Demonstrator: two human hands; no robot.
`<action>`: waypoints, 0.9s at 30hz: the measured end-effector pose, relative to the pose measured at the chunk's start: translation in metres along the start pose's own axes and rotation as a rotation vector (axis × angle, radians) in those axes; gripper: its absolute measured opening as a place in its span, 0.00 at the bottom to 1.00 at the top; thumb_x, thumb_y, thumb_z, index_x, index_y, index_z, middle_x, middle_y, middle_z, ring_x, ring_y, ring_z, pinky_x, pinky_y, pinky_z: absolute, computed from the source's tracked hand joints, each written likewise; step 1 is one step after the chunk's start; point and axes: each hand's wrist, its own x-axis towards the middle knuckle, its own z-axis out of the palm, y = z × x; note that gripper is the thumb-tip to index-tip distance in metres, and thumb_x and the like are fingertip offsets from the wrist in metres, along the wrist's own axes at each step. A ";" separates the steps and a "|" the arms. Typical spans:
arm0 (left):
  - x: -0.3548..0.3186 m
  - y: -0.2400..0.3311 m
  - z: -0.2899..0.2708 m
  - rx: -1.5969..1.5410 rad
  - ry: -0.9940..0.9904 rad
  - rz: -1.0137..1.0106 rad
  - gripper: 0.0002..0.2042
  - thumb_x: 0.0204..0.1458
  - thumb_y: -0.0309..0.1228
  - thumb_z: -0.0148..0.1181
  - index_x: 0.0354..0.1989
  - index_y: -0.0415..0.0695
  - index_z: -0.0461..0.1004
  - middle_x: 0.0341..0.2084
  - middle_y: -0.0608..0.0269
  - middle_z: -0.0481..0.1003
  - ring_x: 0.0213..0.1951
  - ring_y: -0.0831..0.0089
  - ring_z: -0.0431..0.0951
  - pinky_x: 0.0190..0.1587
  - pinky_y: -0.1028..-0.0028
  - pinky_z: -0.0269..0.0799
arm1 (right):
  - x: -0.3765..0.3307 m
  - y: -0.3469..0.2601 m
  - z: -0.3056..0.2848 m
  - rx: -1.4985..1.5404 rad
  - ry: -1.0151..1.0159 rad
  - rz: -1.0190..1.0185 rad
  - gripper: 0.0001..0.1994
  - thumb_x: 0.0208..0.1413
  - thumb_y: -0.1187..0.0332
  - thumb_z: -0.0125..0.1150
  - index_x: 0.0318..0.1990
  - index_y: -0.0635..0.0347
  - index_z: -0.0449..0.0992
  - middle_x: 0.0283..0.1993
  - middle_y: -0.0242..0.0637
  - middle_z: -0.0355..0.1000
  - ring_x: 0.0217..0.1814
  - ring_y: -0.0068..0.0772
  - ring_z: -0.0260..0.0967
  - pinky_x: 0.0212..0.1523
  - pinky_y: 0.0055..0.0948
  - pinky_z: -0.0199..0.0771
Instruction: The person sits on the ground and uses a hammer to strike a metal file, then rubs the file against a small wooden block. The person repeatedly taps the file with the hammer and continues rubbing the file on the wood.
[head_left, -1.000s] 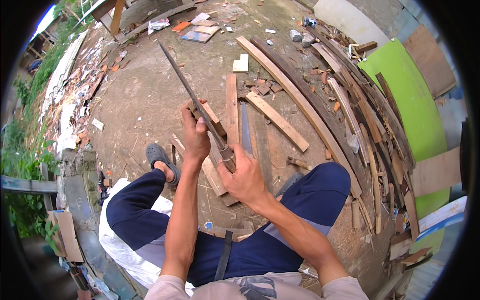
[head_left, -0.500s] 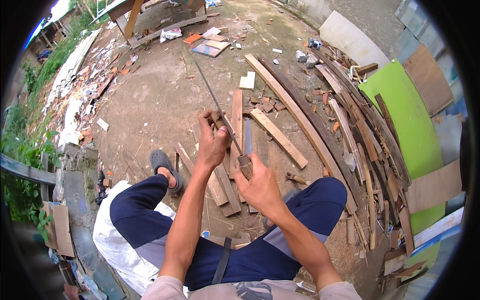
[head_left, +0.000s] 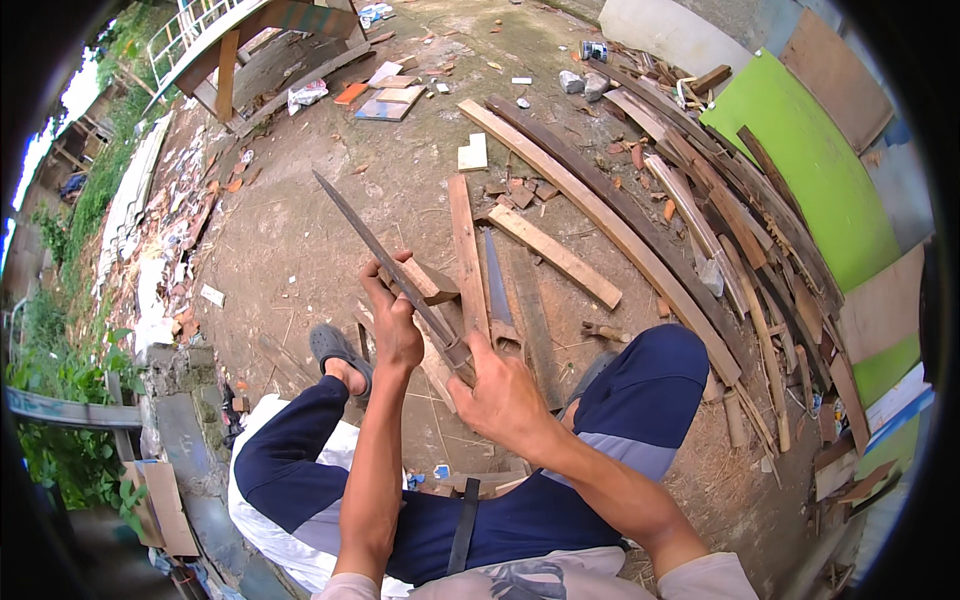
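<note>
My right hand is closed round the wooden handle of a long, dark, tapering metal tool. Its narrow tip points away to the far left; whether it is a file or a blade I cannot make out. My left hand grips a short wooden block partly hidden behind the tool, which crosses over the left fingers and the block. On the ground just beyond the right hand lies a handsaw, between a reddish-brown plank and a weathered board.
A pale beam lies to the right of the saw. Long timbers and a scrap-wood pile curve along the right, near a green panel. A low block wall is at left; a wooden table stands far left.
The tool has turned its broader side into view and its tip has swung left and nearer. Both hands have moved left and slightly down. The view has shifted a little.
</note>
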 end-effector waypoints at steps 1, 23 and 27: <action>0.000 0.000 0.000 0.031 -0.005 0.025 0.29 0.55 0.38 0.41 0.65 0.41 0.53 0.61 0.51 0.64 0.60 0.57 0.67 0.63 0.61 0.64 | -0.001 0.001 0.001 0.010 0.005 -0.007 0.22 0.55 0.68 0.63 0.54 0.72 0.67 0.29 0.67 0.75 0.37 0.72 0.76 0.41 0.57 0.76; 0.091 0.122 -0.042 0.491 0.469 0.763 0.23 0.64 0.41 0.55 0.60 0.38 0.63 0.63 0.49 0.62 0.69 0.53 0.57 0.71 0.55 0.49 | 0.010 0.015 0.003 0.014 0.073 -0.060 0.21 0.54 0.70 0.64 0.53 0.70 0.70 0.33 0.65 0.77 0.39 0.67 0.77 0.42 0.53 0.78; 0.117 0.175 -0.034 0.812 0.186 1.017 0.33 0.67 0.57 0.43 0.74 0.50 0.55 0.77 0.51 0.42 0.78 0.50 0.34 0.77 0.52 0.28 | 0.011 0.012 0.001 -0.003 0.085 -0.079 0.21 0.54 0.70 0.64 0.53 0.70 0.70 0.37 0.65 0.77 0.42 0.67 0.77 0.44 0.52 0.78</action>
